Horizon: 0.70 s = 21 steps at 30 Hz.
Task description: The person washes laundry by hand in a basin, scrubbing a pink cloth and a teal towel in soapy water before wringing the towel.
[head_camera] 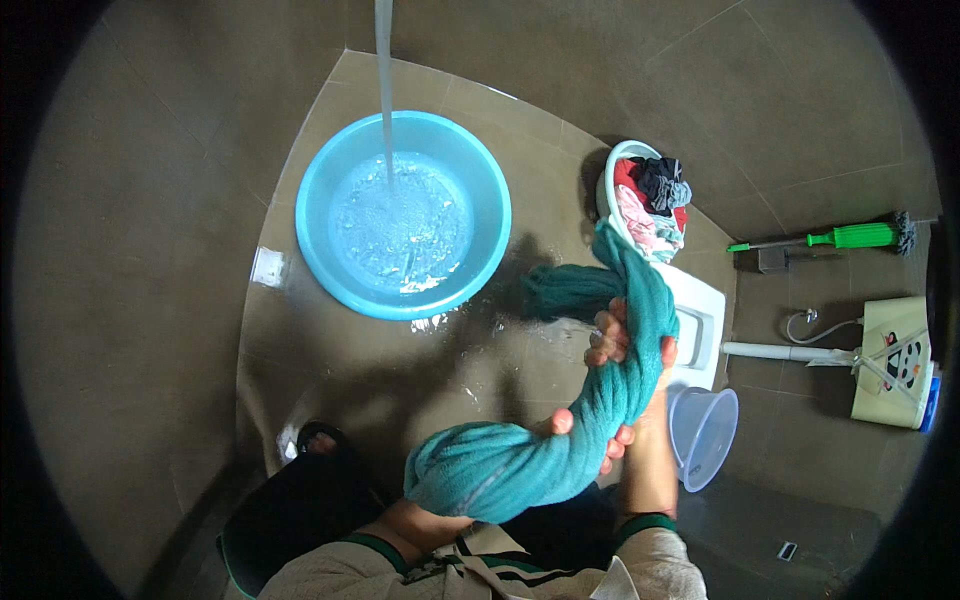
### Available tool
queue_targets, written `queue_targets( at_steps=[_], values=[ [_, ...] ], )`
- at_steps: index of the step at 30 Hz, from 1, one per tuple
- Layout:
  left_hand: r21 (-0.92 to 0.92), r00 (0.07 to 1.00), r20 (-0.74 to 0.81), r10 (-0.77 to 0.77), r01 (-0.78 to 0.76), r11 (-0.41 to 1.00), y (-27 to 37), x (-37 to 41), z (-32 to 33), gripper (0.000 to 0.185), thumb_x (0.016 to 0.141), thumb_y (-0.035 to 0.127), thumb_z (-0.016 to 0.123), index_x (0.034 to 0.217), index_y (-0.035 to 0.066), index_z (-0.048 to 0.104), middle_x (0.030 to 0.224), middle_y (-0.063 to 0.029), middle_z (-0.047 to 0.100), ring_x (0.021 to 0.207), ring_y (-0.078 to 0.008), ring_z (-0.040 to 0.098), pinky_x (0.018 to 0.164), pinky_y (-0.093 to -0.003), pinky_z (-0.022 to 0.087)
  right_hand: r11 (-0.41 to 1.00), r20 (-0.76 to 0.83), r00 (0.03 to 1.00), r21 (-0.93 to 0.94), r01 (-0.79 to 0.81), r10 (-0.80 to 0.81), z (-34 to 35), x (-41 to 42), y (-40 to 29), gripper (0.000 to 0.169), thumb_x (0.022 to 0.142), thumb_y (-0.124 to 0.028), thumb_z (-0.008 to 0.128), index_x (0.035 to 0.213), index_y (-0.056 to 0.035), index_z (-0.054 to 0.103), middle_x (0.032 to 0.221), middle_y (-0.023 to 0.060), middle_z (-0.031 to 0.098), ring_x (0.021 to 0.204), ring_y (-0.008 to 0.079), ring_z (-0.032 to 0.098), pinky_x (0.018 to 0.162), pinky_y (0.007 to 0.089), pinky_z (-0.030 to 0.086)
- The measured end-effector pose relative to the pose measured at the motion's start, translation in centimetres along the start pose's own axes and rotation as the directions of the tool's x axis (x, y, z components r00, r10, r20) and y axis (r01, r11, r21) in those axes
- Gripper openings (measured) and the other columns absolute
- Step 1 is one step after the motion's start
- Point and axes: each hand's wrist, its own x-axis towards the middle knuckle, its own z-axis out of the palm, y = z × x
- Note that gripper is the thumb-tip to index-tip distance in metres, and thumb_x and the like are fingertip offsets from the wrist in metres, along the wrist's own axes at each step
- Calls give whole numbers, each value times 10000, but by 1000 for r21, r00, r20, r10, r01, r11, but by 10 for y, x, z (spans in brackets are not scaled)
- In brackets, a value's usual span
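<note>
A teal terry towel (517, 457), twisted into a thick rope, is held in both my hands in front of my body. My left hand (616, 448) wraps around its lower part; the towel hides most of the palm, and only thumb and fingertips show. Farther up, my right hand (611, 337) grips the twist, fingers curled over its left side. One towel end droops left above the floor, while another part reaches up in front of the laundry basket's rim. Left of the towel, a blue plastic basin (307, 247) holds bubbling water under a falling water stream (384, 82).
A white basket (609, 169) of clothes (649, 202) stands by the wall. Right of the towel are a white squat toilet (709, 307) and a clear plastic bucket (701, 435). A green-handled brush (855, 236) and a cistern (892, 360) are on the wall. The tiled floor is wet.
</note>
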Motion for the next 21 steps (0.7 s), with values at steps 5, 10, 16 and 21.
queue_targets(
  at_steps=[5,10,16,21],
  values=[
    [49,999,-2,-53,53,997,-12,2,10,241,782,237,641,895,49,539,768,-37,544,740,-183,545,667,-330,457,751,-533,781,-356,-556,325,26,-8,-48,577,580,-160,743,1084,8,519,916,123,575,808,252,570,707,395,490],
    [320,984,-179,18,41,947,-16,4,-3,215,777,224,645,863,51,552,730,-28,549,704,-177,552,642,-325,461,455,-648,685,-526,-719,333,-4,3,-40,380,651,-101,707,992,22,594,911,115,609,813,227,578,783,362,481],
    [876,810,-295,506,19,481,-40,24,-133,185,771,208,651,824,52,566,683,-17,556,660,-169,560,611,-320,466,-252,-624,715,-781,-571,316,-83,10,15,141,638,-157,681,675,-37,618,664,57,601,650,154,558,637,318,465],
    [518,804,-480,352,-64,853,-47,-1,-161,119,796,188,607,783,83,554,710,-8,545,653,-131,522,621,-290,447,-120,-705,698,-709,-695,126,-116,-4,57,111,624,-124,674,650,-39,607,657,37,605,656,160,575,634,323,474]
  ],
)
